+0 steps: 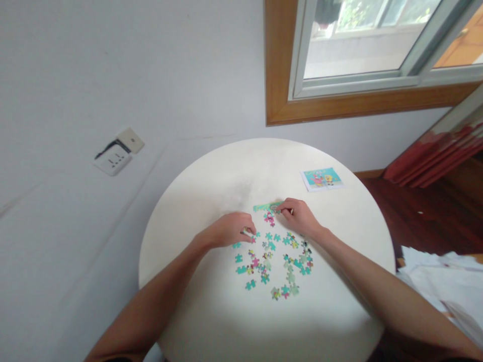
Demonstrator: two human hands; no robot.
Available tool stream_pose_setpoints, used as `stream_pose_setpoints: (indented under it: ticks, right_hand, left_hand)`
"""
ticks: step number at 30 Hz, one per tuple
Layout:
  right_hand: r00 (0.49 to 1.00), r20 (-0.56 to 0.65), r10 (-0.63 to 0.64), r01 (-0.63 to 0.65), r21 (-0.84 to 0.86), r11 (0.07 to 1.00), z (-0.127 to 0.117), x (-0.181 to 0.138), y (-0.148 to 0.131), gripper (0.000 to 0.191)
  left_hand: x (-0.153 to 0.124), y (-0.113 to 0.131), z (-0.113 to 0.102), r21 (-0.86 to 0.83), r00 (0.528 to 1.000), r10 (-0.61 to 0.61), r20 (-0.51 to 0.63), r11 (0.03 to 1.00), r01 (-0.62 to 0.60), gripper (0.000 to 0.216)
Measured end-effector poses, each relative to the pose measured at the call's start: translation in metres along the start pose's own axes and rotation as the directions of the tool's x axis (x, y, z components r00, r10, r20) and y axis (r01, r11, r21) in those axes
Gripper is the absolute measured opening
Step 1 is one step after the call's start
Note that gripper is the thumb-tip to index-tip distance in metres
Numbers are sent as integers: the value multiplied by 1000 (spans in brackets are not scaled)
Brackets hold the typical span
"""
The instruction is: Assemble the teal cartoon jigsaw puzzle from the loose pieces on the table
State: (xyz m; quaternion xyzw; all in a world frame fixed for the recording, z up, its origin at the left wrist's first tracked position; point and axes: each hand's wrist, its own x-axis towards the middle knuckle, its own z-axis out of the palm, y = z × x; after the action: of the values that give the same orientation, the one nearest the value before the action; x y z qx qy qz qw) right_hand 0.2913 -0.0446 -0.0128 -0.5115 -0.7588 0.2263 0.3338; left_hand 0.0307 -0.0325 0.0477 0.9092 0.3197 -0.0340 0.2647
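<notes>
My left hand (pixel 236 229) is at the left edge of the scattered puzzle pieces, thumb and forefinger curled together at a small pink and teal puzzle piece (pixel 253 240). My right hand (pixel 300 215) reaches in from the right, its fingers pinched at the right end of a joined green strip of puzzle (pixel 262 207). The fingertips partly cover that end, so the piece under them shows only in part. Just below the strip lies a pink puzzle section (pixel 269 217). Loose teal, pink, yellow and pale green puzzle pieces (pixel 260 266) are spread between my forearms.
A round white table (pixel 211 176) carries everything and stands against the wall. Towards its back right lies a reference picture (pixel 322 179) with two cartoon figures. A wall socket (pixel 113 158) is at the left, a window (pixel 354 60) above, and white papers (pixel 445 286) at lower right.
</notes>
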Motion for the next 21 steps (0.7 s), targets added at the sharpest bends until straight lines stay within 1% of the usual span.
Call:
stream_pose_setpoints:
  ticks: [2, 4, 6, 8, 10, 12, 17, 19, 21]
  right_hand:
    - [1000, 1, 2, -2, -2, 1000, 0, 0, -1, 33]
    - [1000, 1, 1, -1, -1, 1000, -1, 0, -1, 33]
    - [1000, 4, 2, -2, -1, 1000, -1, 0, -2, 32]
    - [1000, 10, 9, -9, -4, 1000, -1, 0, -2, 32]
    - [1000, 17, 15, -15, -5, 1000, -1, 0, -3, 32]
    - [1000, 22, 15, -15, -3, 1000, -1, 0, -2, 32]
    - [1000, 18, 9, -9, -3, 1000, 0, 0, -2, 31]
    - [1000, 17, 6, -6, -6, 1000, -1, 0, -3, 32]
    - [1000, 16, 8, -8, -10, 1000, -1, 0, -3, 32]
  left_hand:
    - [0, 1, -1, -1, 999, 24, 36, 1000, -24, 11]
    - [0, 3, 0, -26, 994, 84, 72, 996, -82, 10]
    - [0, 7, 1, -63, 980, 162, 117, 986, -155, 9]
    - [-1, 11, 2, -72, 964, 207, 165, 978, -197, 10]
    - [-1, 14, 4, -46, 955, 213, 205, 977, -208, 13]
    - [-1, 16, 4, -15, 954, 207, 219, 978, -209, 16]
    - [1, 20, 9, -8, 948, 243, 207, 969, -247, 10]
    - [2, 24, 13, 36, 952, 234, 198, 969, -245, 12]
    - [2, 29, 17, 98, 961, 200, 192, 970, -221, 14]
